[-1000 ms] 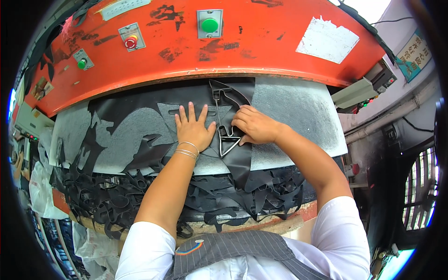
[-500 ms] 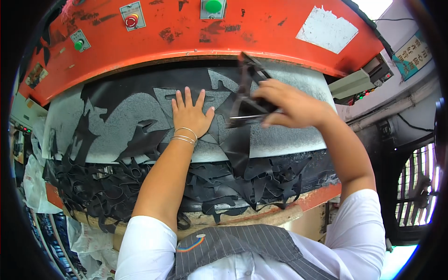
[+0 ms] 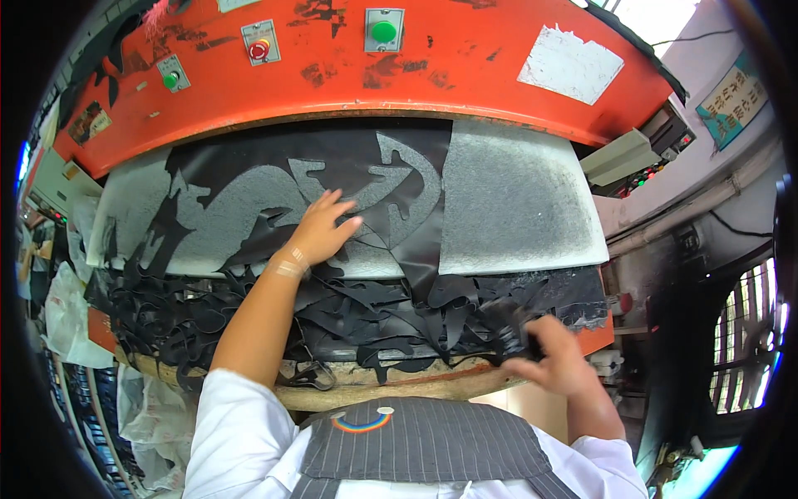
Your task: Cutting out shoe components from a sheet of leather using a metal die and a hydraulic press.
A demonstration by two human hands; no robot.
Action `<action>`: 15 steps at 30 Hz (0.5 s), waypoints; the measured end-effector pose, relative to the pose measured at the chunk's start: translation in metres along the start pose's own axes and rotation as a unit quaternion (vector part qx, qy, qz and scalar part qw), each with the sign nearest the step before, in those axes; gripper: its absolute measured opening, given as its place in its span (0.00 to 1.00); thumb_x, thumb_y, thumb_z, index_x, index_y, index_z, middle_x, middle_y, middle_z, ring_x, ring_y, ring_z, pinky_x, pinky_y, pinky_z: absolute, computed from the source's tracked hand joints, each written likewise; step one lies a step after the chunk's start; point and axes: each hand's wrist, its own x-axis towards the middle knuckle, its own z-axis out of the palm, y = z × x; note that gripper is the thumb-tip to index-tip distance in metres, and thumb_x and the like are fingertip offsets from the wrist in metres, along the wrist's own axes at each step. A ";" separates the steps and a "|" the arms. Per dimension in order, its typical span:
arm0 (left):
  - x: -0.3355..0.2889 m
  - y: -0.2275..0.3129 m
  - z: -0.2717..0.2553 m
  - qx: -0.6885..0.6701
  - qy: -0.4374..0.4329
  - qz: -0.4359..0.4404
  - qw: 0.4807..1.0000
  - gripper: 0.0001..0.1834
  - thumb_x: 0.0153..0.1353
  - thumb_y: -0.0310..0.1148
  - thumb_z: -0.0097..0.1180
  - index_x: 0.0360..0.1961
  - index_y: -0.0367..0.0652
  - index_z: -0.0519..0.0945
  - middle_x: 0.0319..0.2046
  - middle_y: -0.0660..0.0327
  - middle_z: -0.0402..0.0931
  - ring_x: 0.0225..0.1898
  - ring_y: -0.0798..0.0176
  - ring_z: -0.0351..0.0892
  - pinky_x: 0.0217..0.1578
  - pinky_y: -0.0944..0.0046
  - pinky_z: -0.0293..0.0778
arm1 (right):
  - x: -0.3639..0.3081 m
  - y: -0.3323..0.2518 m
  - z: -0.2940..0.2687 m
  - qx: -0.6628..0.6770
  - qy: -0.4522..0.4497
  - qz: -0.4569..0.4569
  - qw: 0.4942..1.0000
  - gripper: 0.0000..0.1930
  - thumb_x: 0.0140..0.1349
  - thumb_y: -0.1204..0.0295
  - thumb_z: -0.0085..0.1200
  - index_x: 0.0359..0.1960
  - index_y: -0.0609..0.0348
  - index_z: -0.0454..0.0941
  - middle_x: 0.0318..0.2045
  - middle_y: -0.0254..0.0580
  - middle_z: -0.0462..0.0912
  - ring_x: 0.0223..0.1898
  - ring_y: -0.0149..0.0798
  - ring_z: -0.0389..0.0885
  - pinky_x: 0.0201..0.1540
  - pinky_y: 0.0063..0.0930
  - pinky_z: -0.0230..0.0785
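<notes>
A black leather sheet with curved shapes cut out of it lies on the pale grey cutting board. My left hand is over the sheet's cut-out area, its fingers stretched and holding nothing. Whether its palm touches the sheet I cannot tell. My right hand is low at the right, near the bench's front edge, gripping a dark cutting die. Motion smears the die and the fingertips. Black leather offcuts are heaped along the board's near edge, just left of the die.
An orange machine beam with a red button and a green button spans the far side. A wooden rail borders the bench in front of me. Plastic bags hang at the left.
My right hand has swung the cutting die off the board, toward me and to the right. My left hand has shifted slightly left and nearer, its fingers less spread.
</notes>
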 end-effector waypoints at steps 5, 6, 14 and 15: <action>-0.115 -0.024 -0.064 -0.108 0.141 -0.065 0.982 0.18 0.61 0.38 0.58 0.48 0.38 0.81 0.52 0.50 0.78 0.55 0.50 0.75 0.57 0.58 0.69 | 0.011 -0.030 0.058 -0.103 -0.093 -0.099 0.985 0.26 0.52 0.54 0.64 0.45 0.59 0.75 0.34 0.43 0.75 0.40 0.46 0.76 0.36 0.37 0.74; -0.132 -0.026 -0.073 -0.082 0.179 -0.081 0.977 0.17 0.62 0.38 0.57 0.46 0.37 0.81 0.47 0.50 0.80 0.50 0.52 0.79 0.53 0.60 0.71 | 0.011 -0.032 0.065 -0.133 -0.100 -0.104 0.981 0.25 0.51 0.55 0.65 0.45 0.59 0.75 0.35 0.43 0.75 0.40 0.46 0.76 0.36 0.36 0.74; -0.262 -0.056 -0.110 -0.059 0.287 -0.249 0.923 0.14 0.63 0.36 0.57 0.42 0.36 0.83 0.38 0.52 0.82 0.39 0.57 0.82 0.44 0.62 0.74 | 0.031 -0.061 0.044 -0.131 -0.055 -0.121 0.982 0.26 0.49 0.52 0.66 0.41 0.62 0.79 0.36 0.46 0.80 0.41 0.48 0.77 0.44 0.39 0.70; -0.274 -0.063 -0.108 -0.044 0.294 -0.253 0.920 0.13 0.62 0.35 0.57 0.42 0.36 0.83 0.38 0.51 0.82 0.40 0.55 0.83 0.44 0.61 0.75 | 0.037 -0.069 0.044 -0.128 -0.055 -0.130 0.982 0.26 0.49 0.52 0.66 0.41 0.62 0.79 0.36 0.46 0.80 0.41 0.48 0.77 0.44 0.39 0.70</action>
